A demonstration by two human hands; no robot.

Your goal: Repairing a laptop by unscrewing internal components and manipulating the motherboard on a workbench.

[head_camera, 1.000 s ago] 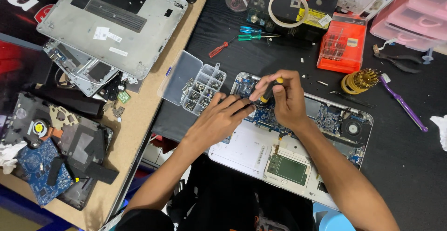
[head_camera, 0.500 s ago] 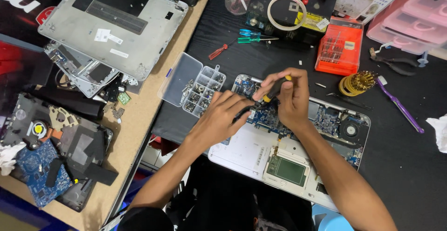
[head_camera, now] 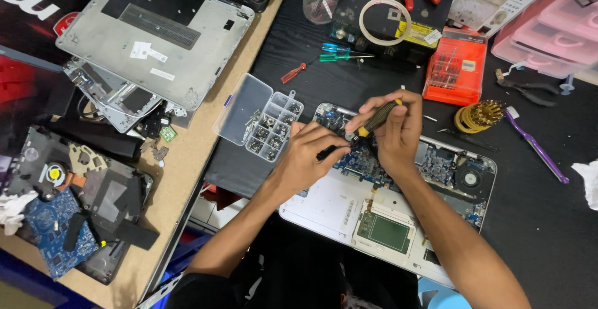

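Laptop chassis (head_camera: pixel 324 212), opened, lies nearest me on the dark counter (head_camera: pixel 548 222), its touchpad module (head_camera: pixel 386 231) toward my body and its blue circuit board (head_camera: pixel 364 162) and fan (head_camera: pixel 468 178) on the far side.

I judge the step in hand to be work on a screw at the left part of that board.

1. My left hand (head_camera: pixel 305 159) rests on the chassis edge with its fingers drawn together at the board. A small dark item sits at the fingertips; I cannot tell what it is.
2. My right hand (head_camera: pixel 392 131) is clamped on the screwdriver (head_camera: pixel 374 121), black and yellow in the handle, held tilted with its tip down toward the board just beside the left fingertips.
3. The tip's seat is hidden by my fingers, so I cannot confirm that it sits in a screw head.

As I judge it, the next move calls for keeping the driver in line with the screw and steadying the board with the left hand, with only light pressure.

Just left of the chassis stands the clear screw organiser (head_camera: pixel 261 119), lid open, near the left hand. Farther off lie a red driver (head_camera: pixel 293 72), the orange bit case (head_camera: pixel 455 66), a tape roll (head_camera: pixel 385 21) and, on the wooden counter to the left, a grey laptop base cover (head_camera: pixel 149 35).
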